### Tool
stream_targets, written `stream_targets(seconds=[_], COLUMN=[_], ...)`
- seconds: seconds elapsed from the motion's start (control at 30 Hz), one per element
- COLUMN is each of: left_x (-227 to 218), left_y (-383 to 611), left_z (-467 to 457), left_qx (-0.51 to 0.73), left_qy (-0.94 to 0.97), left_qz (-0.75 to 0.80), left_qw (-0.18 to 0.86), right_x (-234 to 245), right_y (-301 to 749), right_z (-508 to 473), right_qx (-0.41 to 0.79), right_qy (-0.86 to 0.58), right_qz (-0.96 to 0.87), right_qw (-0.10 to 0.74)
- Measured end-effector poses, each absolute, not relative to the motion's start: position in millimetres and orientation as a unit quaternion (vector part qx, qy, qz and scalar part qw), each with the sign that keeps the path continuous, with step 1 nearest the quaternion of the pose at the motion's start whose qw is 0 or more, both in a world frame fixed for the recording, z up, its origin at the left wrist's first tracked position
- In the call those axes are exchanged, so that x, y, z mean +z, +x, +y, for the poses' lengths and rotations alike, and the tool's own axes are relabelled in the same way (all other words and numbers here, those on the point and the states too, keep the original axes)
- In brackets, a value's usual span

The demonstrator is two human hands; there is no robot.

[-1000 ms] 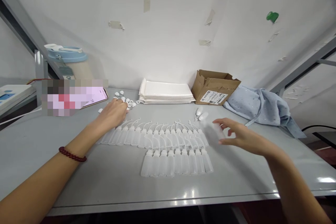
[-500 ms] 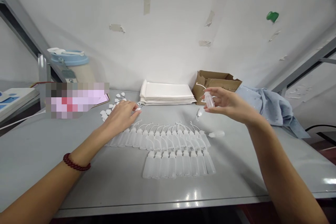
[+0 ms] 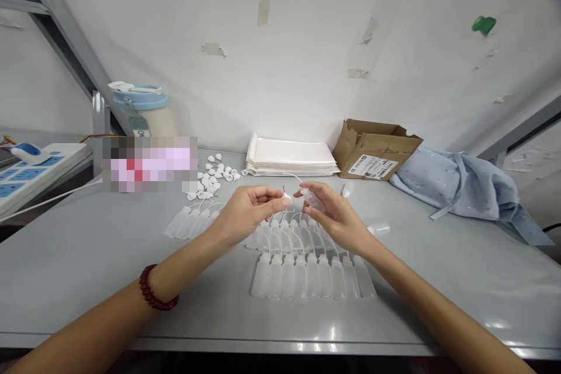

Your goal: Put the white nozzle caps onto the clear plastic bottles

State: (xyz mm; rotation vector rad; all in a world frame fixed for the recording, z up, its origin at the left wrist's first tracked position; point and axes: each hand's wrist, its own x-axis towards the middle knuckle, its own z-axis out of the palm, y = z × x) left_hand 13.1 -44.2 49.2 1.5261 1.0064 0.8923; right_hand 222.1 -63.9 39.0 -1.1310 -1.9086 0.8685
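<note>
Between the fingertips of my left hand [image 3: 252, 210] is a small white cap [image 3: 286, 199] with a thin dark needle pointing up. My right hand [image 3: 335, 216] grips a translucent squeeze bottle [image 3: 314, 201], tilted, its thin white strap sticking out to the upper left. Cap and bottle are close together but apart. Below the hands stretch two rows of similar bottles [image 3: 312, 277] lying side by side, part of the back row hidden by my left hand. Behind my left hand lies a scatter of loose white caps [image 3: 214, 174]. Another bottle [image 3: 379, 228] rests right of the rows.
White padded envelopes [image 3: 293, 155] are stacked against the wall, beside an open cardboard box [image 3: 377, 149]. Light blue cloth [image 3: 460, 187] lies to the right. At the left stand a blue-lidded tumbler [image 3: 140, 99] and a power strip [image 3: 44, 166]. The grey table's front edge [image 3: 280, 346] runs below.
My left hand has come away from the loose caps to the right with a cap. My right hand has brought the bottle left and down towards it. The view has shifted slightly left.
</note>
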Motion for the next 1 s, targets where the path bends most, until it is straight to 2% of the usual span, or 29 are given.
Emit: stream_targets(seconds=[0.23,0.47,0.63,1.0], left_x=[47,48,48,49], left_y=[20,19,18,20], left_z=[-52,-51,-50,-53], left_qx=[0.395,0.343,0.338,0.347], left_qy=[0.6,0.634,0.633,0.646], left_qz=[0.421,0.414,0.399,0.359], left_qw=[0.554,0.556,0.571,0.578], right_x=[37,29,29,42], right_y=[210,212,211,207], right_z=[-78,-81,-83,-90], right_qx=[0.232,0.218,0.192,0.247], right_qy=[-0.435,-0.416,-0.413,-0.431], right_qz=[-0.801,-0.821,-0.822,-0.791], right_qw=[0.34,0.323,0.342,0.356])
